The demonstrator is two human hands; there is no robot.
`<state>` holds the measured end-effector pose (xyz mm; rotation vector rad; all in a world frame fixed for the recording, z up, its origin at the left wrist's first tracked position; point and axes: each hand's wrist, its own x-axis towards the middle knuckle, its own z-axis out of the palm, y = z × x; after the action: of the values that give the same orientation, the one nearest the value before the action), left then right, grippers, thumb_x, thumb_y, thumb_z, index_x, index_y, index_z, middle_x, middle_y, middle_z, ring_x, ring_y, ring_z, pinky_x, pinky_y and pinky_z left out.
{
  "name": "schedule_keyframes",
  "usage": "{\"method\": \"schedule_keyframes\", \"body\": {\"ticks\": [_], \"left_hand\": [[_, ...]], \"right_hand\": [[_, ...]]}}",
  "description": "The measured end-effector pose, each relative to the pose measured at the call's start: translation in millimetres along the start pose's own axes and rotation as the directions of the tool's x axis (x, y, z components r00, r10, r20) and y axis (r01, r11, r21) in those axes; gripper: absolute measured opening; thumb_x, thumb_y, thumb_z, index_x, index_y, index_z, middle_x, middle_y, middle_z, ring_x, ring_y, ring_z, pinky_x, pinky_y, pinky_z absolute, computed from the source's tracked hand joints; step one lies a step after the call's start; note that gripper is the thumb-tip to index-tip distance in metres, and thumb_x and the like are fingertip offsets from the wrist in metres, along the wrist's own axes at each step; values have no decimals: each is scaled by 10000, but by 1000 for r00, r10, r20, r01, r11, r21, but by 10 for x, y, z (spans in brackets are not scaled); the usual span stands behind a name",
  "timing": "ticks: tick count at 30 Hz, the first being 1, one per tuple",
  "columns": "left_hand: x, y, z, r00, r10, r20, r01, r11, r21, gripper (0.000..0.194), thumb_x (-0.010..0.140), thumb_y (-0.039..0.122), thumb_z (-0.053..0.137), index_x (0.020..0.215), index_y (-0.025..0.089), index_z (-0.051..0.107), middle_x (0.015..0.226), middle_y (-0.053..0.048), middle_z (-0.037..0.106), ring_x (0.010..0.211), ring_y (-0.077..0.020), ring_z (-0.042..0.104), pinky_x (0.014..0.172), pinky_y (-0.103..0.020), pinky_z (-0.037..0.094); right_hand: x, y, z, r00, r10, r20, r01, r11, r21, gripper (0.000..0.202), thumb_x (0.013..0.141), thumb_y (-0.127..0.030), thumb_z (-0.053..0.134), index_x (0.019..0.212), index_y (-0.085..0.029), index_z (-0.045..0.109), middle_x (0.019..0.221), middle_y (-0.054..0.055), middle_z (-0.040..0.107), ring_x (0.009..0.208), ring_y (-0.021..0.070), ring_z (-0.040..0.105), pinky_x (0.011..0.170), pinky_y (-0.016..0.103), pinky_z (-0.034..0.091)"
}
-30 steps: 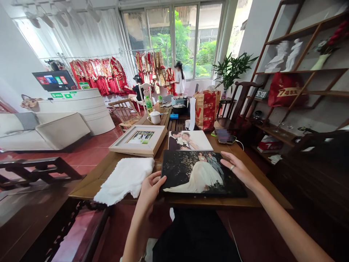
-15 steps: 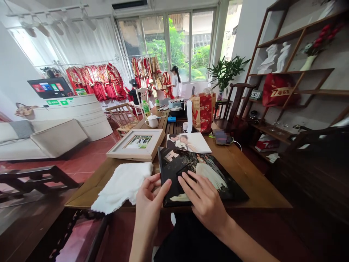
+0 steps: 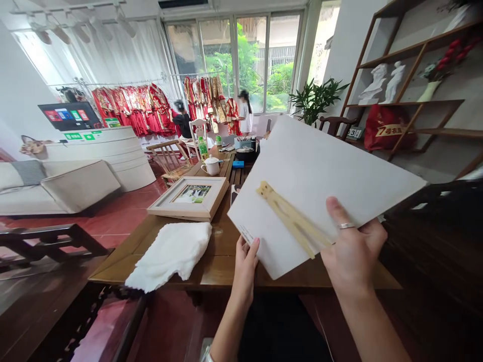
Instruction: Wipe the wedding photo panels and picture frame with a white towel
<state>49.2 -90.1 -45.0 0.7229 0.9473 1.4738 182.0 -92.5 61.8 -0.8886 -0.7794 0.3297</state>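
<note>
Brown table (image 3: pixel 221 264), clock taken from the person's side: white board (image 3: pixel 320 171) held tilted above it at twelve, framed picture (image 3: pixel 190 197) lying at eleven, white cloth (image 3: pixel 171 254) at ten. Right hand (image 3: pixel 352 251) grips the board's lower right edge, thumb on the white face bearing a tan strut (image 3: pixel 289 216); left hand (image 3: pixel 246 264) pinches the lower left edge.

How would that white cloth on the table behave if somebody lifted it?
The white cloth would probably go floppy, given its soft folds and wavy edge. Its fluffy look suggests little weight, and lying flat, it seems unlikely to roll.
</note>
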Motion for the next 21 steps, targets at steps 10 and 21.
{"method": "schedule_keyframes", "body": {"ticks": [10,21], "left_hand": [[30,394,-127,998,61,-21,-59,995,75,549,662,387,749,1112,152,541,1127,-125,622,988,-270,610,813,-336,511],[390,520,-556,999,-16,-34,31,854,520,666,709,301,725,1215,150,318,1215,-169,529,1071,-245,556,821,-313,494]], "right_hand": [[67,685,-498,887,461,18,-459,879,131,470,709,-317,669,1154,-202,568,1151,80,633,1079,276,582,860,426,549],[4,1014,-1039,792,579,193,-504,799,-329,479,666,-410,686,1084,-184,622,1116,82,658,1112,274,556,956,386,445]]}}
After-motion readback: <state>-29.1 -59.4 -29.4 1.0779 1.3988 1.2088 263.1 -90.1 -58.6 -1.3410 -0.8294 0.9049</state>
